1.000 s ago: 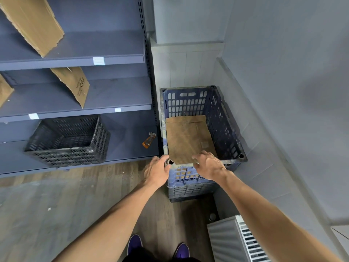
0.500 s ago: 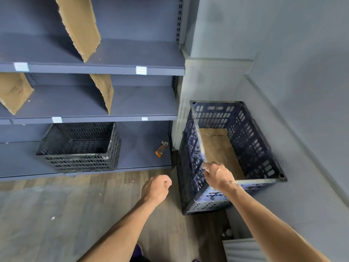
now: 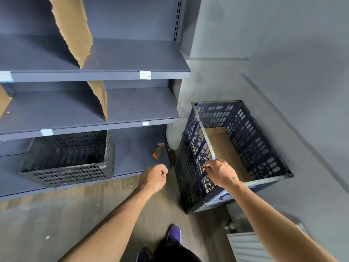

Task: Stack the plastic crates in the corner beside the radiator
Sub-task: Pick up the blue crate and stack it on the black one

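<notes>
Fingers, right hand (image 3: 220,173): curled over the left rim of the blue crate (image 3: 255,148), close to its near left corner, clamped on the plastic.
Fingers, left hand (image 3: 154,177): drawn together in a fist, holding nothing, above the floor (image 3: 47,214) just in front of the bottom shelf's front edge.
Shelving unit (image 3: 132,53): dark grey, three shelves in view, filling the left side and ending at the room's corner.
Blue crate: open-topped with slotted walls, standing in the floor's corner between the right end of the shelving unit and the grey wall. Darker mesh shows along its left side and base; I cannot tell whether this is a second crate under it.
Black crate (image 3: 71,159): sits on the bottom shelf toward its left end, well apart from the blue crate.
Radiator (image 3: 245,246): pale and ribbed, along the right wall at the floor's near right edge, near the blue crate.
Cardboard sheet (image 3: 222,148): lies flat on the bottom of the blue crate.
Cardboard pieces (image 3: 73,29): torn brown panels standing upright on the two upper shelves.
Shoes (image 3: 173,233): purple, on the floor at the near edge.
Orange tool (image 3: 156,153): small, lying near the right end of the bottom shelf.
</notes>
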`<state>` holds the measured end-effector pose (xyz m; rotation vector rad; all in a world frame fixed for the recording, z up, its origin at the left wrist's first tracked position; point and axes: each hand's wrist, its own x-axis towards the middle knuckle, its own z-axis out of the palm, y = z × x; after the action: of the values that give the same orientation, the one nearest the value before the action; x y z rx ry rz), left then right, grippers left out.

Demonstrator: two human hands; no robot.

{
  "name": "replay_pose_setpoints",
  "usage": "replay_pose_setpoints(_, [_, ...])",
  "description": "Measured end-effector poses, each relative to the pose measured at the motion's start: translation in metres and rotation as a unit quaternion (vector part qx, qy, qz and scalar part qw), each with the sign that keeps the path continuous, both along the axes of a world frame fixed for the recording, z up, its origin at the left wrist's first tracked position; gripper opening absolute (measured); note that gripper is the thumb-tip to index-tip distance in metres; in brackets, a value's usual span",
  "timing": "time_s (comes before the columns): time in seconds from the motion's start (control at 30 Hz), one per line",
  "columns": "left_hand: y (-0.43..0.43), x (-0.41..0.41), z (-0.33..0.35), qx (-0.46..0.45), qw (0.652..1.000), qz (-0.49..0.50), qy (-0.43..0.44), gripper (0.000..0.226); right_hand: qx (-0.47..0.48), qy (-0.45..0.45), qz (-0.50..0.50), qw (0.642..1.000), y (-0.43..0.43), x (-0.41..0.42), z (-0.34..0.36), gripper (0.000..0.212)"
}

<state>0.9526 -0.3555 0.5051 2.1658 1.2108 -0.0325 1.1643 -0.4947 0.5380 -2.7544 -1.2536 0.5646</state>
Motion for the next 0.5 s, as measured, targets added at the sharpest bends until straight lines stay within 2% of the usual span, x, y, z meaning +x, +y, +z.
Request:
replay_pose_setpoints(0.13, [0.029, 0.022, 0.001, -0.004, 0.999, -0.031, 0.004, 0.021, 0.007, -0.013, -0.018, 1.000, 0.011, 0.030, -0.002, 0.034])
replay_pose_setpoints(0.33, [0.070, 0.066, 0.007, -0.006, 0.998, -0.062, -0.009, 0.023, 0.019, -0.011, -0.046, 0.999, 0.046, 0.064, -0.009, 0.046])
replay_pose_setpoints(0.5, [0.096, 0.116, 0.013, 0.012, 0.995, -0.097, -0.025, 0.024, 0.004, 0.000, -0.059, 0.998, 0.066, 0.078, -0.018, 0.048])
